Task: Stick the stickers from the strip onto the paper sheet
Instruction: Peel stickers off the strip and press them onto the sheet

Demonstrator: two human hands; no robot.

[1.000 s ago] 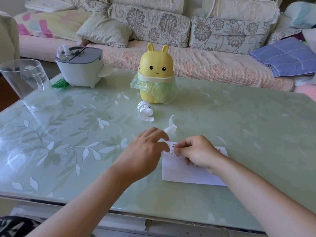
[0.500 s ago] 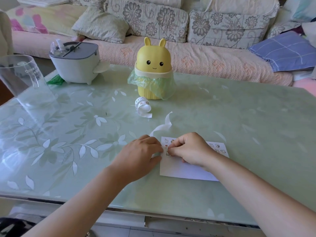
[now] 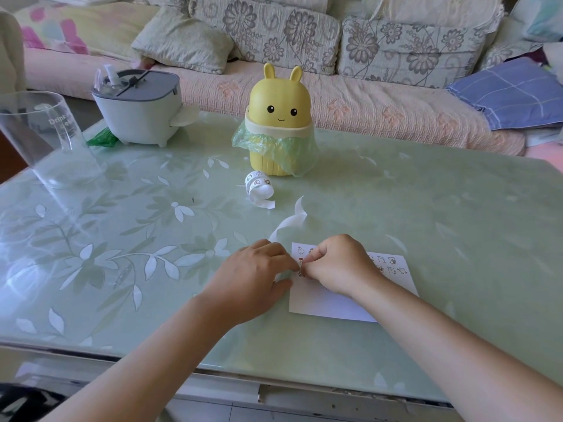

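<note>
Between the two hands, right at the left edge of the flat white paper sheet (image 3: 329,303), is where this could go sideways. The right hand (image 3: 338,266) has thumb and forefinger pinched on a small printed sticker (image 3: 301,264), low over the sheet; can't tell if it's touching down yet. The left hand (image 3: 259,275) sits just beside it, fingers curled over the near end of the curly white backing strip (image 3: 289,222), which trails off beyond its knuckles across the pale green glass-topped bench (image 3: 426,208). The fingertips are hidden, so that grip is my read.

Risks as I see them: the sticker folds on itself or clings to a fingertip if it's let go before being pressed flat. Only the right wrist seems to weigh the sheet down, so a tug could skid it on that slick glass. Placed crooked, it might overlap the stuck-down stickers (image 3: 301,249) just beyond the right thumb. And if the strip tears, the rest get fiddly to peel.
</note>
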